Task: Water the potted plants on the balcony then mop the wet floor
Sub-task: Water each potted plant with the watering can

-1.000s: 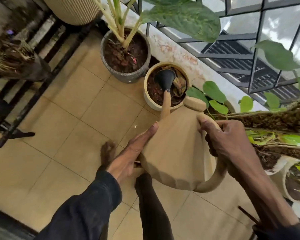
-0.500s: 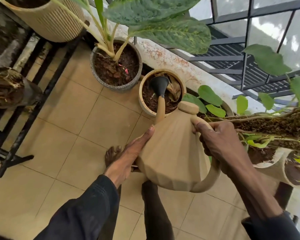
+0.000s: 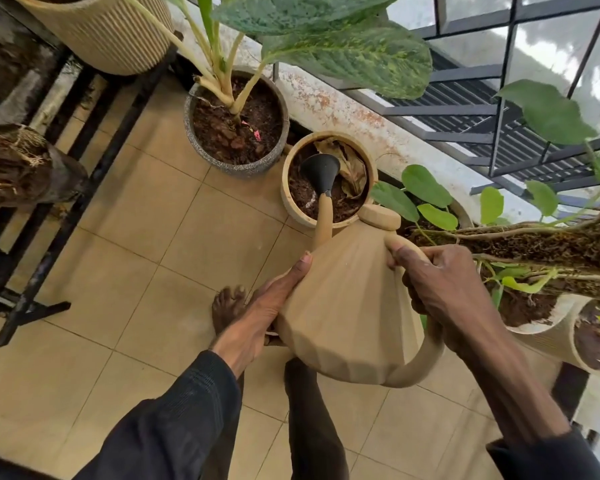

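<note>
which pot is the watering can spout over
The small beige pot with bare soil and a dried leaf; the black spout rose hangs over it. The grey speckled pot alongside holds a tall leafy plant.

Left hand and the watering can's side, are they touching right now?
Touching. The head view shows the left hand flat against the side of the watering can, with no gap between them.

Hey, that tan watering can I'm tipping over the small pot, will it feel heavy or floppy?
Probably stiff: the watering can shows crisp facets under the left hand pressed flat against its side. Likely heavyish: the right hand grips the handle, yet a second hand steadies it. Weight may shift toward the small pot as it tilts.
</note>
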A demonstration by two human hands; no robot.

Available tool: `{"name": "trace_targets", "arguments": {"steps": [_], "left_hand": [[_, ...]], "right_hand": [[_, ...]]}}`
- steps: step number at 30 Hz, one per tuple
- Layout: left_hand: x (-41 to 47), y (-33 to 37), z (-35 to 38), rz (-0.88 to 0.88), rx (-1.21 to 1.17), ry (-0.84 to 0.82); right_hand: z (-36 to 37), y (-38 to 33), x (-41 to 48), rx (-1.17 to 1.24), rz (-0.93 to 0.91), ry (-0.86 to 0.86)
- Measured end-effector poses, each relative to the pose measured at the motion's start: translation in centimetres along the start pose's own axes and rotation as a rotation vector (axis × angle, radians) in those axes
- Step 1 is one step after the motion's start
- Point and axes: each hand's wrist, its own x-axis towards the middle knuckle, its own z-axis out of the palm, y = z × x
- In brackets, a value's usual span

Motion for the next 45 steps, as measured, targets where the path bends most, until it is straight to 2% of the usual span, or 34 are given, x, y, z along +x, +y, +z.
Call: {"name": "trace_targets", "arguments": {"steps": [7,20,29,45], "left_hand": [[0.0,0.0,0.1,-0.032,-0.001,0.010],[2.0,-1.4,-0.2,0.039,-0.066,-0.004],[2.5,-2.3,0.4,0.155,-0.115,0.008],[1.9,-3.3,0.5,0.259,-0.130,0.015]], "right_hand": [[0.0,0.6,-0.2,0.028,-0.030,0.021],[1.2,4.7,-2.2,0.151,-0.246,0.263],[1.5,7.6,-2.8,0.191,-0.384,0.318],[1.9,9.2,-3.5,0.243,-0.428,0.323]]}}
